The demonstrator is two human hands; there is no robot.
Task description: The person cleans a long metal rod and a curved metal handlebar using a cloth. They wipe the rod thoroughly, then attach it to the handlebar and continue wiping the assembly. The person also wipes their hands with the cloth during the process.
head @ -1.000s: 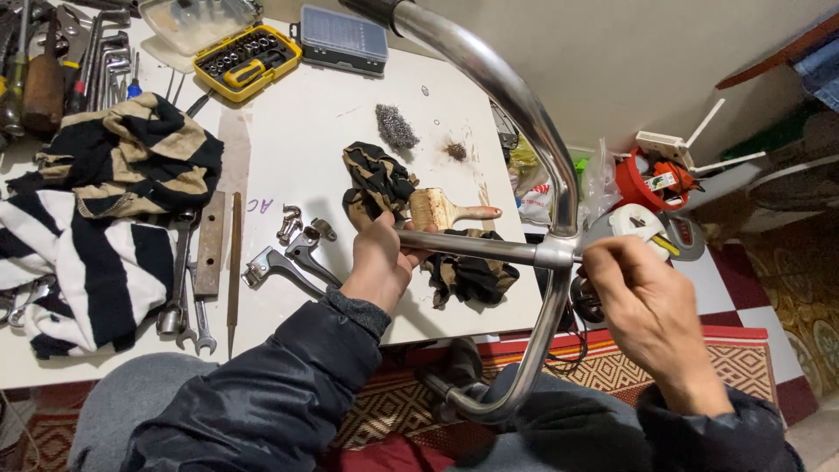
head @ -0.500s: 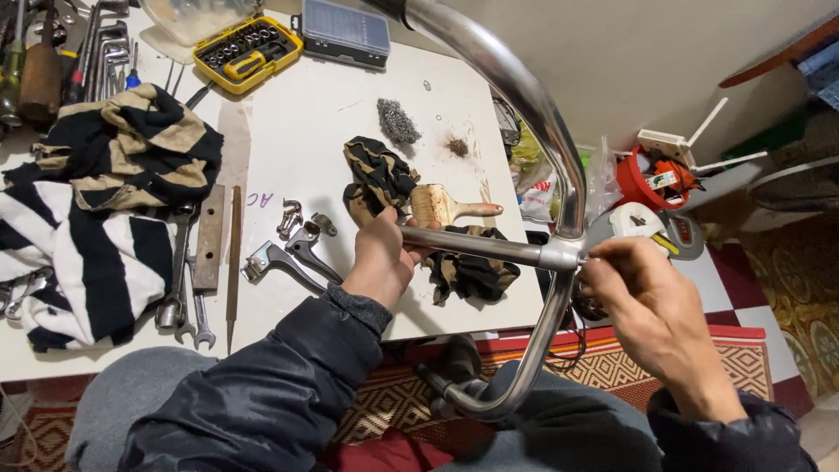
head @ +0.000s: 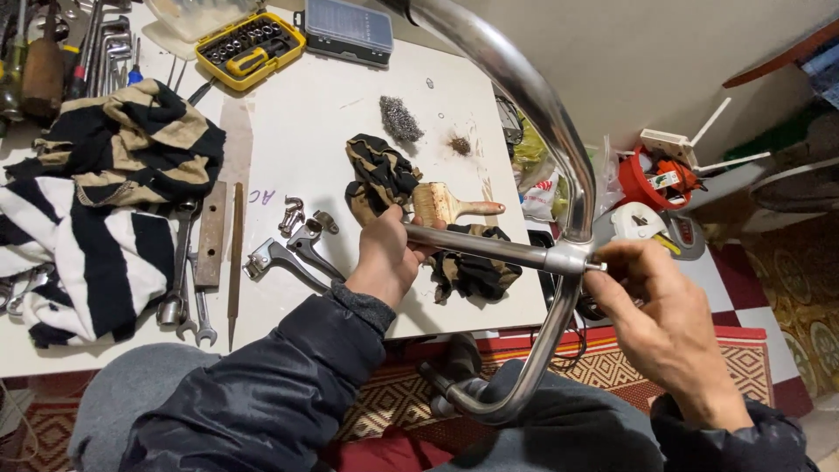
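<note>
A curved chrome bicycle handlebar [head: 533,96] with a straight stem [head: 476,245] stands over my lap in front of the white table [head: 306,114]. My left hand [head: 384,253] is wrapped around the stem's left end. My right hand [head: 651,301] pinches a small bolt head [head: 597,265] at the joint where stem and bar meet. The bar's lower end curves down to a dark grip between my knees.
On the table lie a paintbrush [head: 450,207], a dark rag [head: 384,179], steel wool [head: 398,118], brake levers [head: 284,258], clamps, wrenches [head: 179,280], a file, striped cloths [head: 96,201], a yellow socket set [head: 249,48] and a grey parts box [head: 348,33]. Clutter fills the floor at right.
My right hand has slid down and right off the joint, now pinching only the small bolt at its end. The handlebar shifted slightly right. My left hand keeps its grip.
</note>
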